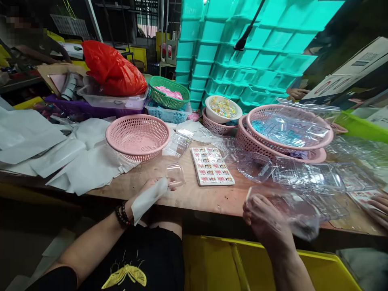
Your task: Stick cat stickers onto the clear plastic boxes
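My left hand [154,185], a beaded bracelet on its wrist, is closed at the table's front edge. Its fingers grip a small clear plastic box [176,174], and a strip of white paper [149,201] lies over the hand and wrist. Further right, my right hand [263,212] is closed on a clear plastic clamshell [298,214], which is blurred by motion and juts out past the table edge. Between the hands lies a stack of sticker sheets [211,166] with printed pictures.
A pink basket [138,137] stands behind my left hand, beside loose white papers [87,161]. Clear clamshells [309,173] and stacked pink baskets [287,143] fill the right. Turquoise crates [242,56] rise behind. Another person's hand [380,202] rests at the far right.
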{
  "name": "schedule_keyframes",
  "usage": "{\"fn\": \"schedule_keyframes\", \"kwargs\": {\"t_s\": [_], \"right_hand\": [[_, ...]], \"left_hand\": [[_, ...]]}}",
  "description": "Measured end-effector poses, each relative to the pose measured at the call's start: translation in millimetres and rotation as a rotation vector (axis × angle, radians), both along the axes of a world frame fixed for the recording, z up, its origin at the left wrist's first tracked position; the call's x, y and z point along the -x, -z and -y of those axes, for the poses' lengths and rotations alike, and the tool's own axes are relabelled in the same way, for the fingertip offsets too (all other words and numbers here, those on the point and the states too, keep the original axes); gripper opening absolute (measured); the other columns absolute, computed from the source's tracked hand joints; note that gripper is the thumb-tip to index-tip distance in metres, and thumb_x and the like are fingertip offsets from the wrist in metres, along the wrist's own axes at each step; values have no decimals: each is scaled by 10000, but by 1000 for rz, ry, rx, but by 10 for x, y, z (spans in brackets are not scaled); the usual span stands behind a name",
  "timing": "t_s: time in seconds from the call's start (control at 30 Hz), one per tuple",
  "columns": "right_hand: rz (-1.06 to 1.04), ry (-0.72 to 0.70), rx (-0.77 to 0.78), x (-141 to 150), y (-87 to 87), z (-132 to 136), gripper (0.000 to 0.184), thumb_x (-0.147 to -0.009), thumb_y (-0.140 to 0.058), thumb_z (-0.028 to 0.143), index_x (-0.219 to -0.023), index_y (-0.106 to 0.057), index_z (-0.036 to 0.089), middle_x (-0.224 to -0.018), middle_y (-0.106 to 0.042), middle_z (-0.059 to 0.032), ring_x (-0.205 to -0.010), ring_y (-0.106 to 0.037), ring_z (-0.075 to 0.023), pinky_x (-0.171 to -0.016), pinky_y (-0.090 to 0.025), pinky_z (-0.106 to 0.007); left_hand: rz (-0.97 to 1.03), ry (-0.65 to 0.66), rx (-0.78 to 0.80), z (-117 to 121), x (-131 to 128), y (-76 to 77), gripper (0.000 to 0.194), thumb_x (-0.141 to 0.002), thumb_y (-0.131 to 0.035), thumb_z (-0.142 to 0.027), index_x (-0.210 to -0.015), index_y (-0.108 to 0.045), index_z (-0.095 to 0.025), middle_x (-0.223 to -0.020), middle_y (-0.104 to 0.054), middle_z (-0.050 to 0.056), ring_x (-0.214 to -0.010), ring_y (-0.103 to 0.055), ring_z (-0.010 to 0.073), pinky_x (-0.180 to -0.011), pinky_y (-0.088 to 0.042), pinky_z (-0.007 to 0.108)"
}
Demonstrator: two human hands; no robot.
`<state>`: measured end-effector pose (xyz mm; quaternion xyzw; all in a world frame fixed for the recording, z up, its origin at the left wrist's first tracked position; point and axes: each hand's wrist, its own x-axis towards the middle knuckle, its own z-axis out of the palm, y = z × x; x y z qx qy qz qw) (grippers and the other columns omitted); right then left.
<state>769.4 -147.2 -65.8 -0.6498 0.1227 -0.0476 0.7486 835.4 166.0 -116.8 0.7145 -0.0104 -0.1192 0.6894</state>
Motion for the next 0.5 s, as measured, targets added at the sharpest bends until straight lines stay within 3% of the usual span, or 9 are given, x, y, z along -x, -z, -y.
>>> {"fn": "schedule_keyframes", "kwargs": {"t_s": [0.07,0.13,0.2,0.27,0.37,0.5], "right_hand": [[-10,-84,-25,290,-49,48,292,-723,-780,451,-689,-645,194,-732,-642,-37,-568,-590,-139,-489,-517,-259],[13,-127,62,521,-71,-32,281,-754,-763,464,-714,-692,196,-1010,-712,-103,-811,-688,-207,-701,-591,-326],[65,-94,182,674,-51,-168,277,-787,-740,475,-742,-733,201,-1264,-666,-128,-1075,-671,-270,-931,-553,-393],[122,-6,252,773,13,-280,263,-810,-725,466,-769,-762,209,-1386,-603,-129,-1242,-596,-304,-1058,-475,-439],[210,160,252,923,145,-318,205,-795,-752,419,-834,-788,221,-1463,-536,-128,-1302,-557,-310,-1083,-455,-454],[226,337,287,1298,266,27,184,-778,-761,387,-812,-783,208,-1437,-560,-140,-1281,-578,-302,-1050,-492,-420]], "left_hand": [[45,28,3,196,52,-30,442,-846,-643,-500,-978,-785,-104,-824,-784,119,-668,-697,183,-597,-527,260],[108,39,-8,415,119,-70,375,-870,-629,-450,-966,-791,-126,-960,-790,110,-877,-722,225,-756,-555,284],[237,53,-90,630,215,-119,324,-880,-625,-395,-1017,-790,-152,-1097,-771,100,-998,-710,245,-843,-548,291],[413,97,-225,820,346,-166,311,-894,-600,-343,-1083,-778,-172,-1134,-756,104,-964,-728,243,-810,-558,284],[583,217,-384,1052,595,-215,342,-925,-535,-301,-1145,-756,-163,-1057,-768,132,-790,-752,226,-706,-571,282],[582,454,-293,1290,915,-275,424,-911,-556,-327,-1263,-682,-128,-1033,-781,127,-731,-734,193,-726,-575,273]]}}
